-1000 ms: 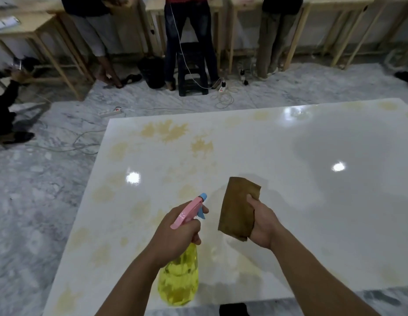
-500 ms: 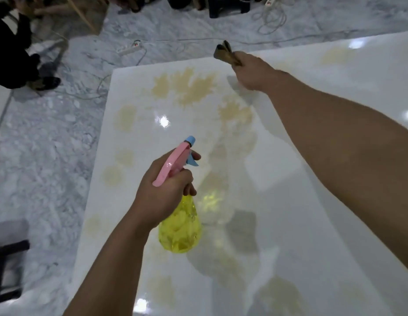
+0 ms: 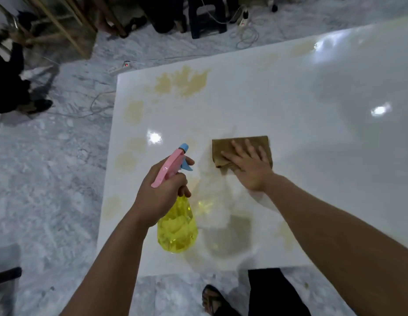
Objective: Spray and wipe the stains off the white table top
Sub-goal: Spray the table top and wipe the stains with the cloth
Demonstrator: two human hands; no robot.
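The glossy white table top [image 3: 301, 92] fills the centre and right of the head view. Yellow-brown stains mark it: a large blotch [image 3: 182, 82] near the far left corner and several smaller patches [image 3: 133, 111] down the left edge. My left hand [image 3: 163, 190] grips a yellow spray bottle [image 3: 177, 226] with a pink trigger head, held above the table's near left part, nozzle pointing away. My right hand [image 3: 248, 166] lies flat, fingers spread, pressing a folded brown cloth [image 3: 225, 148] onto the table. A wet smear runs from the cloth toward me.
Grey marble floor [image 3: 50, 179] surrounds the table. A power strip [image 3: 121, 67] and cables lie on the floor past the far edge. A dark stool [image 3: 207, 17], wooden table legs and other people's legs stand at the back. My sandalled foot [image 3: 212, 299] is below the near edge.
My right hand has pulled the cloth back from the far edge of the table toward me and now presses it flat mid-table. The spray bottle stays held in my left hand.
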